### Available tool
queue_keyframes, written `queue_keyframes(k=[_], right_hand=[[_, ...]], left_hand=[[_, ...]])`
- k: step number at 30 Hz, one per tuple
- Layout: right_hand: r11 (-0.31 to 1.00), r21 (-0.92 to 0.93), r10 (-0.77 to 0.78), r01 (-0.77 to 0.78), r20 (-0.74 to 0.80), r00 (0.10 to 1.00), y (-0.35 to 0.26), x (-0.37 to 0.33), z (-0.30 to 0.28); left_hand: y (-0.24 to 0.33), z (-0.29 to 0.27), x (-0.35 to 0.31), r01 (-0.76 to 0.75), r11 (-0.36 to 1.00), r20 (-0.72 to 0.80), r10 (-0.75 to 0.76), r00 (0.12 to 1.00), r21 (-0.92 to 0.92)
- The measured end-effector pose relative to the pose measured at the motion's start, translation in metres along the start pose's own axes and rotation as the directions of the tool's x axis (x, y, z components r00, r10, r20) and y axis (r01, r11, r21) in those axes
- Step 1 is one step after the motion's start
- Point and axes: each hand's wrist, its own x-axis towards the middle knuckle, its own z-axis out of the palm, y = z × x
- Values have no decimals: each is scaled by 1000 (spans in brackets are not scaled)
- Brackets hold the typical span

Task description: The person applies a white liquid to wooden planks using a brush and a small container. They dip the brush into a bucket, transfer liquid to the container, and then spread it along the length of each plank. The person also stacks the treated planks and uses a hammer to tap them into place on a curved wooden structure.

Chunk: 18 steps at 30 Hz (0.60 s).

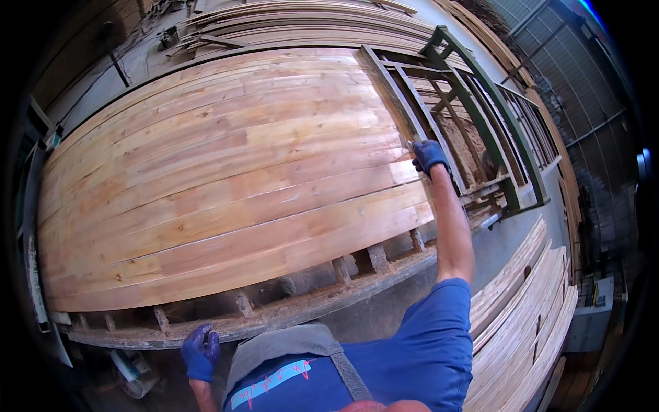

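Observation:
A wide panel of pale and reddish wooden boards (pixel 220 172) lies on a long bench, with wet-looking shine on its right part. My right hand (pixel 430 158), in a blue glove, reaches to the panel's right edge. Its fingers are closed, and a small light bit shows at the fingertips, too small to name. My left hand (pixel 200 351), in a blue glove stained purple, hangs by the bench's front rail (pixel 288 312). Its fingers curl loosely, with a gap at the thumb and nothing seen in them.
A green metal frame (pixel 480 103) stands beyond the panel's right end. Stacked wood strips (pixel 528 302) lie at my right, and long planks (pixel 302 24) lie behind the bench. Short uprights (pixel 376 259) show under the panel's front edge. A grey box (pixel 594 312) is far right.

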Motion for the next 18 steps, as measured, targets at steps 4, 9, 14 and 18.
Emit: queue_keyframes(k=[4, 9, 14, 18], right_hand=[[731, -588, -279, 348, 208, 938, -11, 59, -5], [934, -356, 124, -39, 221, 967, -79, -9, 2], [894, -447, 101, 22, 250, 963, -99, -23, 32], [432, -648, -282, 627, 563, 777, -111, -35, 82]], left_hand=[[-3, -1, -4, -10, 1000, -39, 11, 999, 23], [-16, -10, -5, 95, 994, 5, -95, 995, -56], [-37, -11, 4, 38, 994, 43, -33, 998, -101], [-65, -23, 3, -64, 990, 17, 67, 998, -129]])
